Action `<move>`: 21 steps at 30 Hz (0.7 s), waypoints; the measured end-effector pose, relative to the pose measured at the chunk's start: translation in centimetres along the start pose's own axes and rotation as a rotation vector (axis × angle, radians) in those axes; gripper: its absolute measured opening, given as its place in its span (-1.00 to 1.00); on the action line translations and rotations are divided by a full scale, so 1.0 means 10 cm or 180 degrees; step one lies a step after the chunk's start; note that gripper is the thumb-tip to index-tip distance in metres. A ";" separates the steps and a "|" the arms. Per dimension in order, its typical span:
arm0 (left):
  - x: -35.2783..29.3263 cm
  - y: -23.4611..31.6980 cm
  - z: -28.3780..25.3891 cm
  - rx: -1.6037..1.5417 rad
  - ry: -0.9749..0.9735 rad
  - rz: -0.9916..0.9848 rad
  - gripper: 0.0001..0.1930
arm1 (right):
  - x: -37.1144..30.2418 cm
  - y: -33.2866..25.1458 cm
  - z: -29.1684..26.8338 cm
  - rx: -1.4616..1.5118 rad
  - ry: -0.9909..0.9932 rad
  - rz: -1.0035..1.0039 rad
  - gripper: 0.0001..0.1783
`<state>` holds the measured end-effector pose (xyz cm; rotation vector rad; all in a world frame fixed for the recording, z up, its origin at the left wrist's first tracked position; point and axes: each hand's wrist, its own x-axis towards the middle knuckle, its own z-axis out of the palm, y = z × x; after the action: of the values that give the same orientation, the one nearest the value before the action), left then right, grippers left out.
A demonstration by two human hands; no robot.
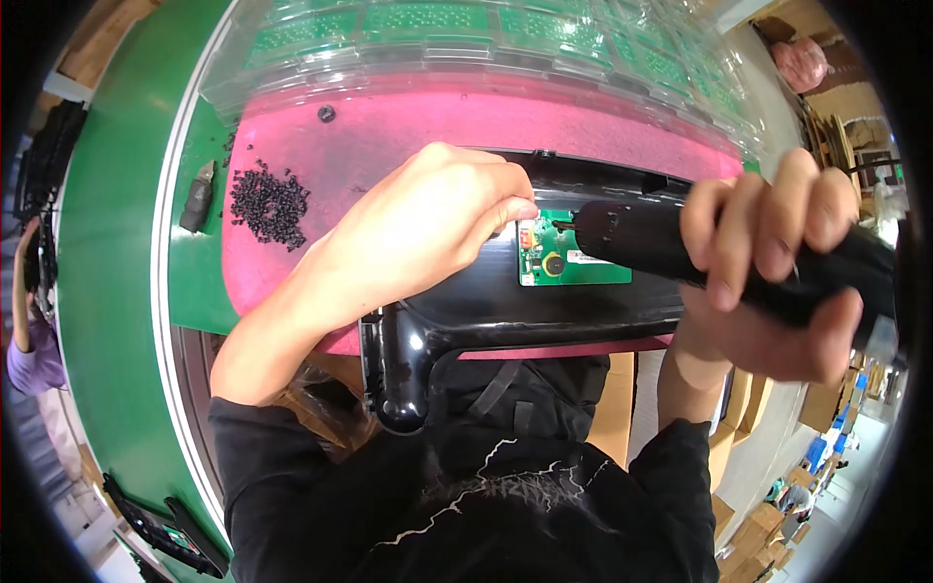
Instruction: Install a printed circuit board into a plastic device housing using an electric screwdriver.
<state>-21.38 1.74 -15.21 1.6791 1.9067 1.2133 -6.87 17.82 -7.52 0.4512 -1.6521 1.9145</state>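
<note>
A black plastic housing (573, 316) lies in front of me on a pink mat (408, 121), with a green circuit board (588, 273) set inside it. My right hand (763, 253) is wrapped round a black electric screwdriver (637, 233). Its bit points left, over the upper part of the board. My left hand (428, 219) reaches across the housing, thumb and forefinger pinched together at the board's upper left corner. Whatever sits between those fingertips is too small or hidden to make out.
Small black screws (267, 206) lie heaped on the mat's left side, near a dark pointed tool (198, 199). Clear plastic trays (466, 51) with green boards stand beyond the mat. Another housing (165, 530) rests at lower left. Another person (37, 340) is at far left.
</note>
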 end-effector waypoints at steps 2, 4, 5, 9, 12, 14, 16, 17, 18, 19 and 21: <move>0.00 0.06 0.02 -0.0005 0.0024 -0.0060 -0.84 | -0.04 0.05 -0.04 -0.0079 0.0129 0.0053 -0.62; -0.02 0.08 0.00 0.0214 0.0026 -0.0181 -0.81 | -0.06 0.13 -0.05 -0.0195 0.0155 0.0125 -0.61; -0.04 0.10 -0.01 0.0211 0.0034 -0.0201 -0.81 | -0.07 0.16 -0.05 -0.0181 0.0146 0.0139 -0.61; -0.01 0.11 0.00 0.0099 0.0110 -0.0306 -0.82 | -0.07 0.19 0.00 -0.0241 0.0363 0.0379 -0.60; -0.02 0.10 0.01 0.0087 0.0252 -0.0162 -0.85 | -0.05 0.15 0.07 -0.0371 0.0504 0.0494 -0.60; -0.03 0.05 0.00 0.0136 0.0243 -0.0098 -0.87 | -0.02 0.18 0.11 -0.0465 0.0506 0.0591 -0.60; -0.05 0.03 -0.01 0.0303 0.0070 -0.0072 -0.88 | 0.01 0.19 0.22 -0.0653 0.0524 0.0634 -0.60; -0.06 0.02 -0.01 0.0306 0.0081 -0.0078 -0.88 | 0.03 0.19 0.26 -0.0843 0.0547 0.0667 -0.60; -0.07 0.02 -0.01 0.0351 0.0075 -0.0050 -0.88 | 0.04 0.19 0.27 -0.0842 0.0536 0.0671 -0.60; -0.08 0.02 0.00 0.0397 0.0071 -0.0022 -0.88 | 0.06 0.20 0.27 -0.0806 0.0405 0.0730 -0.61; -0.09 0.05 0.00 0.0353 0.0125 -0.0015 -0.88 | 0.10 0.23 0.28 -0.0718 0.0200 0.0840 -0.59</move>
<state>-20.87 0.89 -15.05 1.7164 2.0347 1.1664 -9.39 15.12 -8.27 0.0854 -1.9361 1.8697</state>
